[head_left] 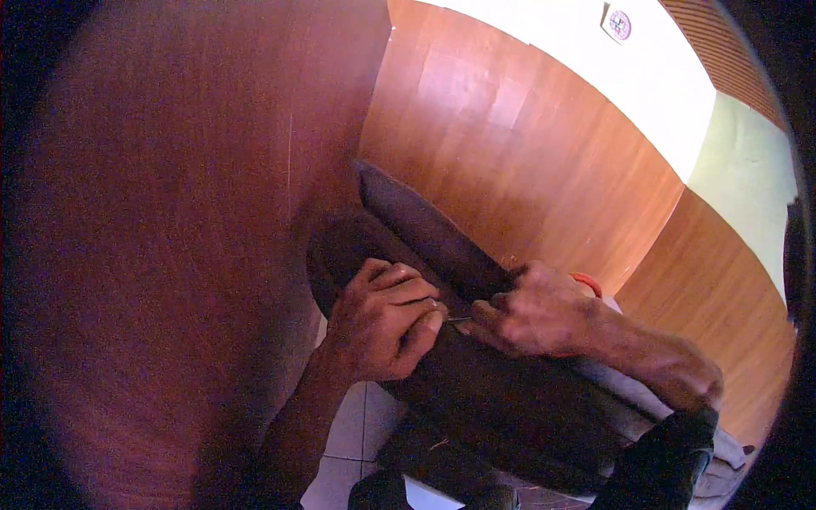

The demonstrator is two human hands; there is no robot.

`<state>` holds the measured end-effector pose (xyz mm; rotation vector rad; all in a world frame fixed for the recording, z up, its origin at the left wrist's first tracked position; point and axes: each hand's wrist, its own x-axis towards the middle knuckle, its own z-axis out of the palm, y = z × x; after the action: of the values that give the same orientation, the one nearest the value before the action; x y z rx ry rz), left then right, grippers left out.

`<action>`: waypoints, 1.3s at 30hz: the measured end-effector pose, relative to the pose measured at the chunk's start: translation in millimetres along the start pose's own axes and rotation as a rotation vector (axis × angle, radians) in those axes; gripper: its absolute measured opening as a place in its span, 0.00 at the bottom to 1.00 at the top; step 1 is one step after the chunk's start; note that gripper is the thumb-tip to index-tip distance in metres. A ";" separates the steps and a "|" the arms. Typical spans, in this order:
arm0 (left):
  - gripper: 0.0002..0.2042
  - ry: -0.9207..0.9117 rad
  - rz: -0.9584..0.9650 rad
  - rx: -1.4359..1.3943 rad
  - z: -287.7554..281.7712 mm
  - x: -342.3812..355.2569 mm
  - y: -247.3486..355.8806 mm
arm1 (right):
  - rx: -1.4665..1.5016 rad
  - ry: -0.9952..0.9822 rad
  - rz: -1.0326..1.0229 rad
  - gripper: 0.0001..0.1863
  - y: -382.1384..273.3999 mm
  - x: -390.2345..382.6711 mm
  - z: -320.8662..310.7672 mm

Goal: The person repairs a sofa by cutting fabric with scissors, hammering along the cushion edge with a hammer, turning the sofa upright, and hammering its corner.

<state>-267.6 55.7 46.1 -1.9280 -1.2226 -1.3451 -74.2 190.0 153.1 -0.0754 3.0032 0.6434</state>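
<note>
A dark brown padded piece (399,225), with a raised flap along its far side, lies under both hands. My left hand (382,323) rests on it with fingers curled and pressed together near a small thin object (461,320). My right hand (531,310) is closed on that object from the right, its fingertips close to the left hand's. What the object is, and whether the left fingers also grip it, I cannot make out. Just behind the right hand an orange-red ring-like item (588,282) is partly hidden.
Large wooden panels (170,170) rise at left and behind (518,161). A white wall (561,25) with a small round sign (620,25) is above. A tiled floor (344,438) shows below. Grey fabric (718,467) and dark shapes (382,489) are at the lower edge.
</note>
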 end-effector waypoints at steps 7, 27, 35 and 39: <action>0.10 0.044 -0.052 0.058 0.1 -8.8 -0.6 | -0.129 -0.072 -0.014 0.21 -6.0 -4.8 -25.5; 0.12 -0.206 -0.152 0.222 11.7 14.7 33.7 | -0.015 -0.089 -0.106 0.13 -1.2 4.2 -20.8; 0.13 -0.166 -0.150 0.188 9.1 19.1 26.6 | -0.078 -0.181 -0.208 0.13 -7.7 -36.9 -21.3; 0.14 -0.111 -0.127 0.233 9.8 20.5 25.2 | -0.152 -0.432 -0.204 0.10 6.4 -82.6 -28.2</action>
<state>-238.6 59.3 63.4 -1.8063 -1.5068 -1.1111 6.1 187.0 187.8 -0.2173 2.4920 0.7520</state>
